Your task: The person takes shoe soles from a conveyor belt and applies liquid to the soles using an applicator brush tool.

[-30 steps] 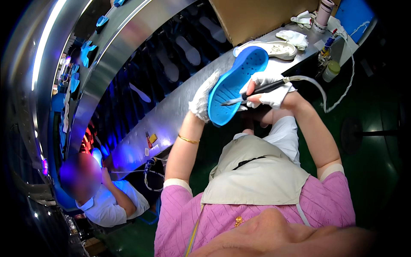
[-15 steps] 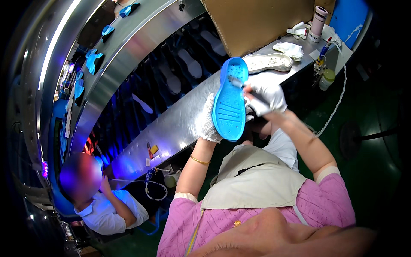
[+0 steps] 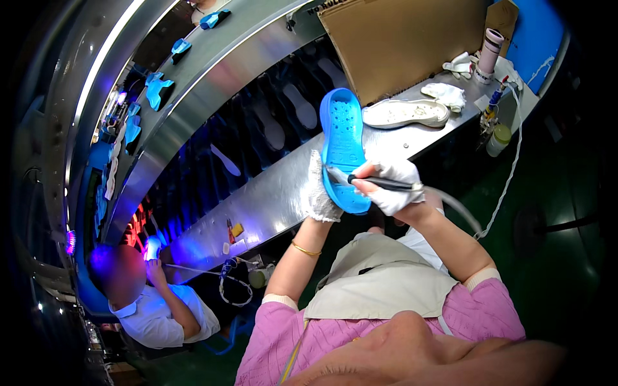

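Blue sole (image 3: pixel 342 145): middle of the frame, hollow side showing
Left hand (image 3: pixel 322 196): white-gloved, half-curled, gripping the sole's lower left edge, fingers partly hidden
Right hand (image 3: pixel 396 186): bare fingertips pinched around a black-handled brush (image 3: pixel 391 184), tip inside the sole
White sole (image 3: pixel 407 114): upper right, on the surface (image 3: pixel 267 196)

bare left forearm (image 3: pixel 293 260): extended up and slightly rightward | white-knit-gloved left hand (image 3: pixel 320 196): pointed upward, most of its grip hidden from view | bare right forearm (image 3: pixel 450 241): slanted up and inward | white-gloved right hand (image 3: pixel 400 186): turned leftward, bare-tipped fingers (image 3: pixel 365 170) pinched together as in a pen grip
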`<state>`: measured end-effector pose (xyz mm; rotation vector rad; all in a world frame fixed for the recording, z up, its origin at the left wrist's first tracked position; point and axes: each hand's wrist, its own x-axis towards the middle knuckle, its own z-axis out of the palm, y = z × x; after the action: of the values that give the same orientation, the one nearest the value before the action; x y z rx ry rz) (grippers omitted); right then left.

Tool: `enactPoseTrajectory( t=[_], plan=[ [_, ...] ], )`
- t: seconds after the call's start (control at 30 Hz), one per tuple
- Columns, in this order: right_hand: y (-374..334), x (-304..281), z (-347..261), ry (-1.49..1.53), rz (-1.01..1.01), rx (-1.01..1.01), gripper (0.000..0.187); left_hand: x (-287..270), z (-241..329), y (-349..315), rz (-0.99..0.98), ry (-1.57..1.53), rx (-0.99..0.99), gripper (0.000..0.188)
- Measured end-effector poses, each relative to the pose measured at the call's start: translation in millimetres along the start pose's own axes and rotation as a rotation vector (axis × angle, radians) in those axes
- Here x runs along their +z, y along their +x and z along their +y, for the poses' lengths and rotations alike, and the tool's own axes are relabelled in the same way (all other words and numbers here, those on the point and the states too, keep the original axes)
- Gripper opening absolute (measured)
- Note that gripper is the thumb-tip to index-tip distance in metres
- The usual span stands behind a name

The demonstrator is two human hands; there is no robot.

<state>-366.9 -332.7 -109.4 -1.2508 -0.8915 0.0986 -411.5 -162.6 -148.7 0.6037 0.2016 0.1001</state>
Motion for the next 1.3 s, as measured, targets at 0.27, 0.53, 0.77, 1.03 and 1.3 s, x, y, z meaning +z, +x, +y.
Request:
enactPoseTrajectory(
  t=[0.27, 0.53, 0.77, 1.03, 1.3],
  plan=[
    [9.8, -60.0, -28.5, 0.108, 0.301, -0.019, 0.008, 120.7, 162.4, 37.9, -0.620, 0.252, 0.279, 0.080],
    [10.8, -64.5, 0.0, 0.035, 0.297, -0.067, 0.016, 106.6, 332.9, 134.6, 1.068, 2.255, 1.366, 0.047],
    [16.4, -56.7, 17.2, 0.144, 0.193, 0.155, 0.012, 28.4, 429.3, 42.6, 1.472, 2.330, 0.431, 0.043],
    [2.0, -40.1, 11.4, -0.019, -0.004, 0.120, 0.018, 40.8, 321.1, -46.1, 0.559, 1.609, 1.624, 0.038],
    [-6.1, -27.1, -1.9, 0.072, 0.040, 0.185, 0.019, 77.6, 253.6, -139.5, -0.256, 0.558, 1.226, 0.049]
  ],
)
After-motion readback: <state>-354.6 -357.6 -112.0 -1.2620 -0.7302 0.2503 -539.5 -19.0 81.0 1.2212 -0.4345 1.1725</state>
